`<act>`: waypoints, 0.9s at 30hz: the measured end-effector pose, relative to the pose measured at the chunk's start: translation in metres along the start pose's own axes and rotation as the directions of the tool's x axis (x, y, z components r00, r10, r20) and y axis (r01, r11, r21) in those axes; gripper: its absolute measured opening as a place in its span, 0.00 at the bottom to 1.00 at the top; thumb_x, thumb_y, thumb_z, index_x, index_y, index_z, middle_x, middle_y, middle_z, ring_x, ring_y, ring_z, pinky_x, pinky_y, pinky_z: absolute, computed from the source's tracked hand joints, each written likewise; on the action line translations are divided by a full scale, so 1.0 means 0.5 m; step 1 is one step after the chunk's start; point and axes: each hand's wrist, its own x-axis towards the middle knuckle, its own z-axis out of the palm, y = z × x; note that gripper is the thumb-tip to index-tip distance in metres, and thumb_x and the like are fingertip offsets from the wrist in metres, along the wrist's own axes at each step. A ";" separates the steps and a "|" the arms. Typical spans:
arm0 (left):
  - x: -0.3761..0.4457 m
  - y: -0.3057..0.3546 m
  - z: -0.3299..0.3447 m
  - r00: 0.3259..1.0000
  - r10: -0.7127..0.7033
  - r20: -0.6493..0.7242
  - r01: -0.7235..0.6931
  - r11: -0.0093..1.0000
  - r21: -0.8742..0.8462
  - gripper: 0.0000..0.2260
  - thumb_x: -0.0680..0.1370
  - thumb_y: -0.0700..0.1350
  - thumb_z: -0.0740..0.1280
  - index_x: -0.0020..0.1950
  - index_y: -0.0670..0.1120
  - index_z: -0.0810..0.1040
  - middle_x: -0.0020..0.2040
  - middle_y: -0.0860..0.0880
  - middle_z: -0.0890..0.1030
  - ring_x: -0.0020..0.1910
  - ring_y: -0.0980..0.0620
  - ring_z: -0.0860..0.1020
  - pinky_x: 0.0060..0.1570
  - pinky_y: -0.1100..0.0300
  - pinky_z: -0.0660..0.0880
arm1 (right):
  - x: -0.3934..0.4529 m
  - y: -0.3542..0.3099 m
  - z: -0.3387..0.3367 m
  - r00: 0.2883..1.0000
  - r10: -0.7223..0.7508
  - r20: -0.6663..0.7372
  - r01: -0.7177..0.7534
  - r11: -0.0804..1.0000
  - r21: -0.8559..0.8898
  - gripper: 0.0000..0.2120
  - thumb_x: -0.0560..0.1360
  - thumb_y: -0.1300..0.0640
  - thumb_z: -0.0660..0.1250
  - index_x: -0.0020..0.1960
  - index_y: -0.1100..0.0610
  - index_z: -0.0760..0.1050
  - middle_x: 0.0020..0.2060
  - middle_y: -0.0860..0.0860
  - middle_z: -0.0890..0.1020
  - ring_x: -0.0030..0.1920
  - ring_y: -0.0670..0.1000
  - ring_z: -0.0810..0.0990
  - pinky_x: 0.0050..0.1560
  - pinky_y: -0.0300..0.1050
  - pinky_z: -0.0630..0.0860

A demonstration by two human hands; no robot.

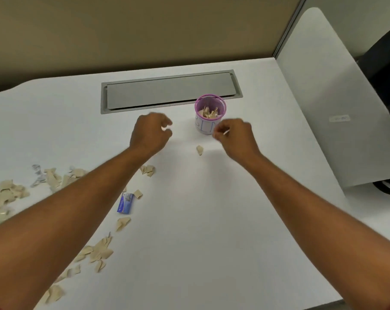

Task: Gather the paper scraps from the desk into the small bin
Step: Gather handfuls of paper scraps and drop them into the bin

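On the white desk, toward its far side, a small purple mesh bin with a white paper label stands upright, tan scraps inside. The right hand, just near of it, pinches a thin scrap. The left hand is loosely curled; whether it holds anything, I cannot tell. Torn tan paper scraps litter the near left.

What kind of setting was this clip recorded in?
Most likely an office cubicle. A white desk has a grey cable hatch set into its top, a tan partition wall stands behind it, and a dark chair shows at the right edge.
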 end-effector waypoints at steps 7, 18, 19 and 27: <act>-0.097 -0.123 0.048 0.975 -0.112 0.190 0.083 0.985 0.150 0.28 0.73 0.51 0.79 0.71 0.50 0.78 0.72 0.46 0.71 0.74 0.40 0.64 0.68 0.46 0.72 | -0.044 0.037 0.116 0.967 -0.083 0.241 0.118 0.984 -0.136 0.23 0.77 0.57 0.73 0.71 0.58 0.75 0.66 0.54 0.78 0.65 0.57 0.76 0.67 0.46 0.71; -0.151 -0.149 0.053 0.982 -0.078 0.170 0.102 0.985 -0.142 0.13 0.75 0.42 0.76 0.59 0.47 0.86 0.51 0.49 0.85 0.45 0.52 0.83 0.34 0.70 0.71 | -0.128 -0.031 0.213 0.899 -0.281 0.336 0.355 0.917 -0.184 0.07 0.76 0.64 0.66 0.46 0.62 0.83 0.47 0.57 0.83 0.49 0.58 0.81 0.51 0.54 0.78; -0.155 -0.151 0.047 0.978 -0.063 0.201 0.096 0.983 -0.159 0.16 0.73 0.43 0.78 0.61 0.48 0.85 0.52 0.49 0.85 0.48 0.52 0.83 0.40 0.69 0.73 | -0.142 -0.038 0.223 0.889 -0.291 0.353 0.353 0.927 -0.128 0.07 0.76 0.63 0.66 0.47 0.60 0.83 0.47 0.56 0.83 0.48 0.57 0.81 0.50 0.54 0.79; -0.214 -0.284 -0.067 0.987 -0.134 -0.087 0.127 0.988 -0.085 0.15 0.76 0.45 0.77 0.62 0.50 0.84 0.63 0.50 0.83 0.67 0.47 0.75 0.63 0.56 0.73 | -0.184 -0.079 0.269 0.897 -0.203 0.393 0.208 0.978 0.030 0.36 0.71 0.58 0.79 0.75 0.51 0.70 0.66 0.49 0.73 0.57 0.50 0.76 0.60 0.43 0.73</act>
